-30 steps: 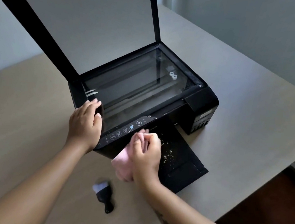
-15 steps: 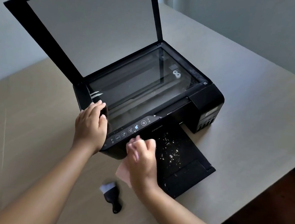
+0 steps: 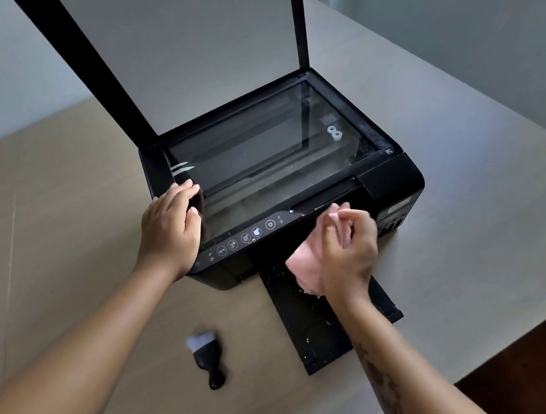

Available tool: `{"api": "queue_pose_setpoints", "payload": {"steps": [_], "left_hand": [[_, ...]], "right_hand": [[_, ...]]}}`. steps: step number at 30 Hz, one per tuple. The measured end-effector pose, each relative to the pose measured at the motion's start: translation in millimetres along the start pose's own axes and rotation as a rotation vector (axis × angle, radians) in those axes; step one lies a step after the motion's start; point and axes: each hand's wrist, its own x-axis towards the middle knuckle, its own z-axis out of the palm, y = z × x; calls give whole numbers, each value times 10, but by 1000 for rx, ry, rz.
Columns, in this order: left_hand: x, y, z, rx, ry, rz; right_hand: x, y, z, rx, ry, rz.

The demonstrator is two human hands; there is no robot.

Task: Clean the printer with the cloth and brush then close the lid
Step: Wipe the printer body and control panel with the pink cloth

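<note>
Printer (image 3: 386,182) sits mid-desk (image 3: 474,161), lid (image 3: 167,45) propped fully up, glass (image 3: 271,152) exposed; left hand (image 3: 170,226) clamps the printer's front-left corner, fingers curled over the edge beside the glass; right hand (image 3: 348,249) is fisted around the pink cloth (image 3: 305,268), over the front face just right of the button panel (image 3: 244,237); pale crumbs speckle the black paper tray (image 3: 311,333) under the cloth; brush (image 3: 210,359) lies untouched on the desk near its front edge, left of the tray.
</note>
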Motion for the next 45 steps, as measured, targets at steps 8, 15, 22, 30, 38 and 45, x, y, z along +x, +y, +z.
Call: {"api": "queue_pose_setpoints", "payload": {"steps": [8,15,22,30,38,45], "left_hand": [[1,14,0,-6,9,8],[11,-4,-4,1,-5,6],[11,-27,-1,-5,6,23],[13,-21,11,-4,17,18],[22,-39,14,5,15,29],[11,-20,4,5,7,13]], "right_hand": [[-734,-144,472,150,-67,274],[-1078,100,543,-269,-511,-515],[-244,4,34,-230,-284,-386],[-70,-134,255,311,176,661],[-1192,-385,612,221,-322,578],[-796,-63,723,289,-215,699]]}}
